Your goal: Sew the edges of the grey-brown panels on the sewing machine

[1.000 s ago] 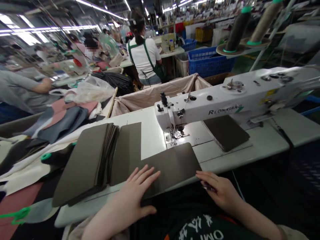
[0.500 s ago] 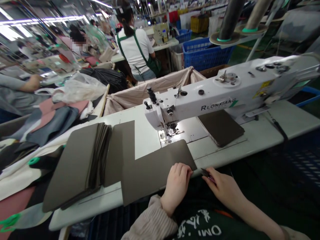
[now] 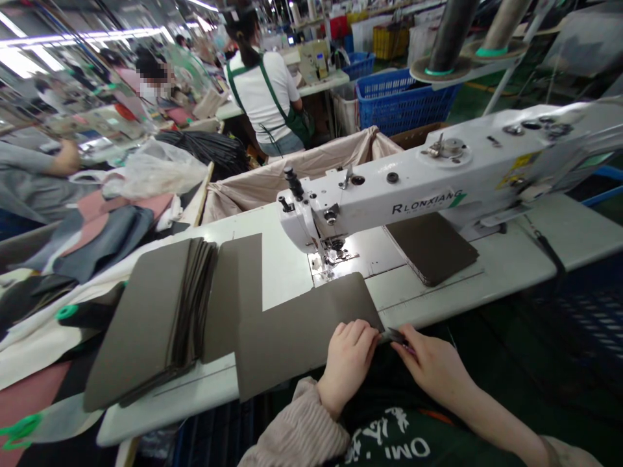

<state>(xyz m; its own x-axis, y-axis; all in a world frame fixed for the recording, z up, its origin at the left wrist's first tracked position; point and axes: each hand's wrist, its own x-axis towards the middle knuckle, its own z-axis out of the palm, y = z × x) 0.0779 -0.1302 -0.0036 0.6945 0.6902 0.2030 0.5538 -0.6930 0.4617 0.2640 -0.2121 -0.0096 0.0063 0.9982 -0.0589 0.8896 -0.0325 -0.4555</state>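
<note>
A flat grey-brown panel (image 3: 302,331) with rounded corners lies on the sewing table, its upper edge near the presser foot (image 3: 335,256). My left hand (image 3: 350,357) is closed on the panel's near right corner, with fingertips curled at the edge. Just to the right, my right hand (image 3: 431,360) grips what look like small thread snips (image 3: 403,338), dark-bladed with a purplish handle. Their tip points toward the panel's corner, close to my left fingers. Whether the blades touch anything I cannot tell.
The white sewing machine (image 3: 389,188) spans the table. A thick stack of brown panels (image 3: 141,311) stands at left, a smaller stack (image 3: 431,250) under the machine arm. Behind are a cloth-lined bin (image 3: 253,191), a blue crate (image 3: 406,100) and a co-worker (image 3: 265,97) facing away.
Both hands have shifted very slightly; my left hand is a little farther right along the panel's edge, and the snips sit slightly closer to it. The panel stays in place.
</note>
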